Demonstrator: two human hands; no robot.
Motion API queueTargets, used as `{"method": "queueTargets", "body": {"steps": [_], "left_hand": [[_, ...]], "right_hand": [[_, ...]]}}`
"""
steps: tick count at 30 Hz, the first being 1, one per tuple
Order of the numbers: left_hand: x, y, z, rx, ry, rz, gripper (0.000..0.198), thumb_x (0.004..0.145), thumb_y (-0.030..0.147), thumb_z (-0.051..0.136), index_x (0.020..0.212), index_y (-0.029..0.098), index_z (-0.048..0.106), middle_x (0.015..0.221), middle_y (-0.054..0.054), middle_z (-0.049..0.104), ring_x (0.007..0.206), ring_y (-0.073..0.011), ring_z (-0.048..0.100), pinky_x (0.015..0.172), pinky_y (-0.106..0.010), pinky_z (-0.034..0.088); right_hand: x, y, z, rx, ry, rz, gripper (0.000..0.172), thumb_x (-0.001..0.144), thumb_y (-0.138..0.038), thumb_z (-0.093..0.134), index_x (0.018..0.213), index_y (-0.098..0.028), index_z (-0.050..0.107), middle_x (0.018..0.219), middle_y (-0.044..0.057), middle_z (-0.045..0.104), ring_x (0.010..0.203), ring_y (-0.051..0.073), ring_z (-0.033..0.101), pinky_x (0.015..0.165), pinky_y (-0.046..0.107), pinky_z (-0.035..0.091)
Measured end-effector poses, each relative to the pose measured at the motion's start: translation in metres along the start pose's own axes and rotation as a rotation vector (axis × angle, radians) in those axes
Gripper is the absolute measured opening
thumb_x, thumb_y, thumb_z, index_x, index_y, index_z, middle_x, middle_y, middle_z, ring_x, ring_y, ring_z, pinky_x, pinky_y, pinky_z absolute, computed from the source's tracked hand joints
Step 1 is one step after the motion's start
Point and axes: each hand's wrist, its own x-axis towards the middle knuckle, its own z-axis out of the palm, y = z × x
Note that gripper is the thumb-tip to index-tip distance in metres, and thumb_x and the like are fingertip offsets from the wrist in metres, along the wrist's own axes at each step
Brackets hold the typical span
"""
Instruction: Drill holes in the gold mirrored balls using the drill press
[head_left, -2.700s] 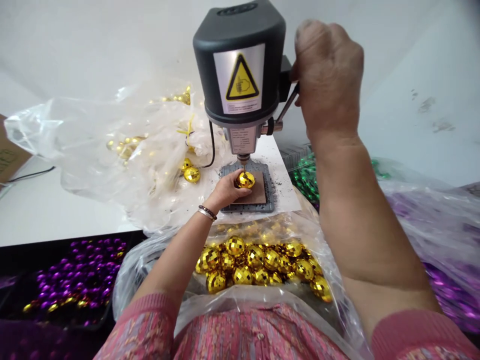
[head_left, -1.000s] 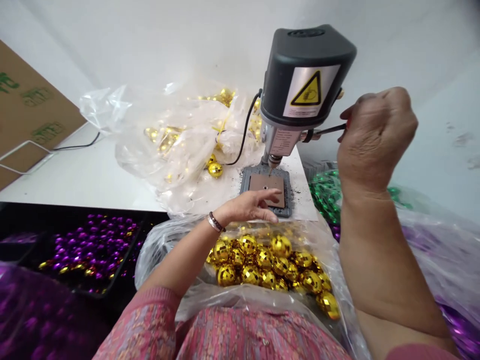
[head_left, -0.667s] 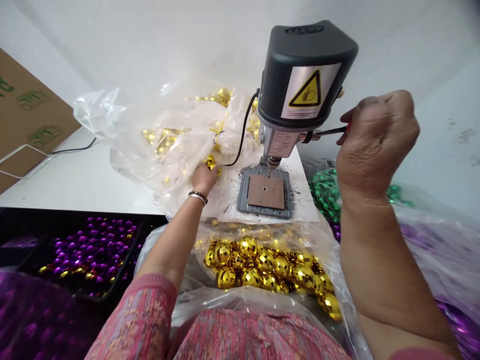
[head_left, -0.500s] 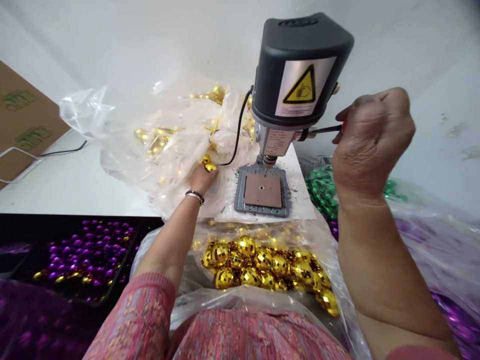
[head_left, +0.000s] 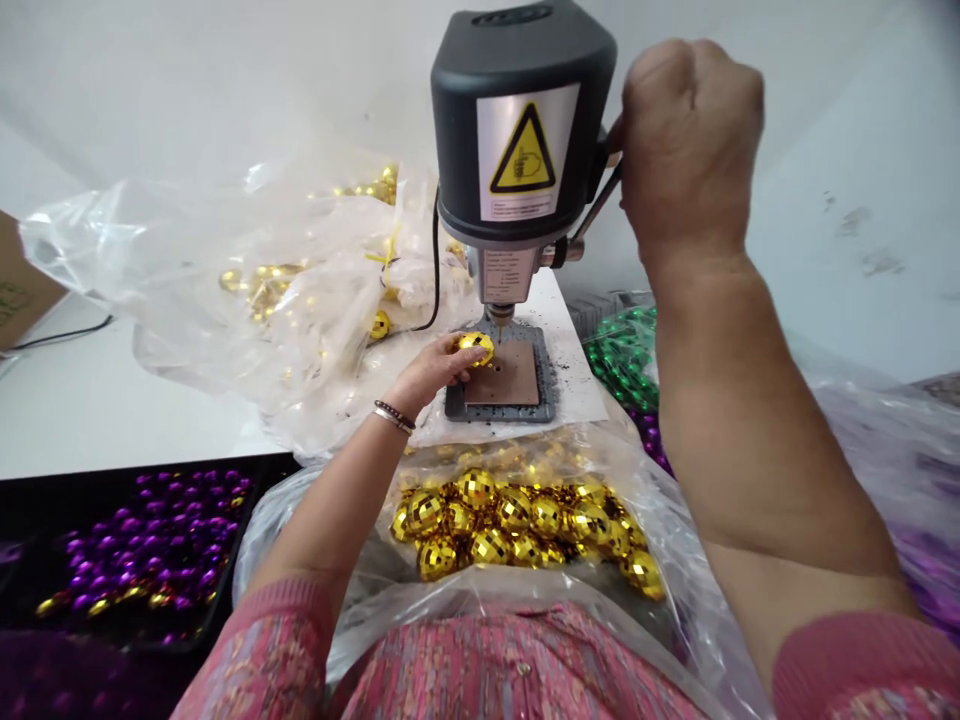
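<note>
A small bench drill press (head_left: 523,150) with a dark head and a yellow warning label stands on the white table. My left hand (head_left: 433,368) pinches a gold faceted ball (head_left: 477,346) at the left edge of the brown pad on the drill's base plate (head_left: 506,382), just under the bit. My right hand (head_left: 686,150) is a closed fist round the drill's feed lever (head_left: 597,210), raised beside the drill head.
An open clear bag of several gold balls (head_left: 517,518) lies in my lap. Another clear bag with gold balls (head_left: 285,290) sits on the table left of the drill. Purple beads (head_left: 142,535) fill a black tray at left; green beads (head_left: 622,352) lie right.
My left hand took a gold ball from beside the bag on the table and brought it to the drill base. My right hand rose with the lever. The camera view shifted.
</note>
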Motion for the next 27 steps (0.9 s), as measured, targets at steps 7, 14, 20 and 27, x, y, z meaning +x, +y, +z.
{"method": "queueTargets", "body": {"steps": [7,14,20,27], "left_hand": [[0.012,-0.006,0.015,0.2,0.121,0.122,0.054,0.07,0.036,0.084,0.118,0.015,0.071,0.094,-0.005,0.073,0.078,-0.0144,0.061,0.072,-0.025,0.049],[0.004,-0.004,0.027,0.513,0.143,0.188,0.064,0.072,0.03,0.083,0.133,0.018,0.067,0.113,-0.006,0.075,0.1,-0.0223,0.067,0.091,-0.032,0.052],[-0.002,-0.011,0.037,0.536,0.151,0.181,0.071,0.075,0.026,0.081,0.143,0.018,0.061,0.119,-0.007,0.074,0.103,-0.0229,0.069,0.093,-0.032,0.053],[-0.002,-0.014,0.038,0.462,0.145,0.158,0.072,0.075,0.025,0.081,0.144,0.018,0.06,0.118,-0.006,0.075,0.1,-0.021,0.069,0.091,-0.03,0.052]], "right_hand": [[0.006,-0.025,0.004,-0.217,-0.095,0.224,0.038,0.103,-0.017,0.022,0.065,-0.02,0.029,0.08,-0.003,0.056,0.077,0.003,0.05,0.094,0.025,0.035],[0.003,-0.033,-0.001,-0.33,-0.153,0.254,0.029,0.104,-0.012,0.023,0.077,-0.02,0.031,0.118,0.01,0.063,0.104,0.006,0.054,0.094,0.025,0.032],[0.001,-0.032,-0.003,-0.212,-0.136,0.217,0.04,0.104,-0.015,0.033,0.065,-0.018,0.024,0.075,-0.004,0.024,0.07,0.006,0.018,0.083,0.025,0.025],[-0.042,-0.009,-0.02,-0.039,-0.034,-0.065,0.031,0.092,-0.021,0.045,0.067,-0.021,0.028,0.065,-0.005,0.028,0.064,0.006,0.028,0.069,0.026,0.025]]}}
